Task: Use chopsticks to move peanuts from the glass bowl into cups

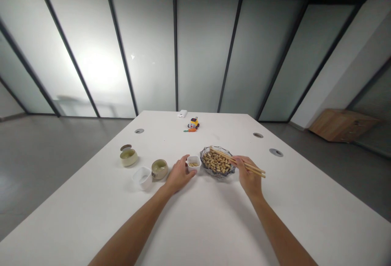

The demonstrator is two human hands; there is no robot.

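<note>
With its fingers and thumb around the side, my left hand (178, 176) grips a small white bowl (194, 170) standing on the table. A few light-brown pieces lie in its bottom. My right hand (249, 177) is closed on a pair of wooden chopsticks (255, 171). Their tips reach over the far left part of a clear glass bowl (220, 175) with a wavy rim. That bowl is filled with light-brown nuts (216, 162), which look like nuts in their shells. Whether the chopsticks pinch a nut is too small to tell.
Left of my left hand stand a beige ceramic cup (159, 172), a white square bowl (142, 183) and a green-beige bowl (128, 160). Farther back are a yellow toy vehicle (193, 123), an orange toy carrot (192, 130) and a white box (182, 113). Round cable holes (276, 152) dot the white table.
</note>
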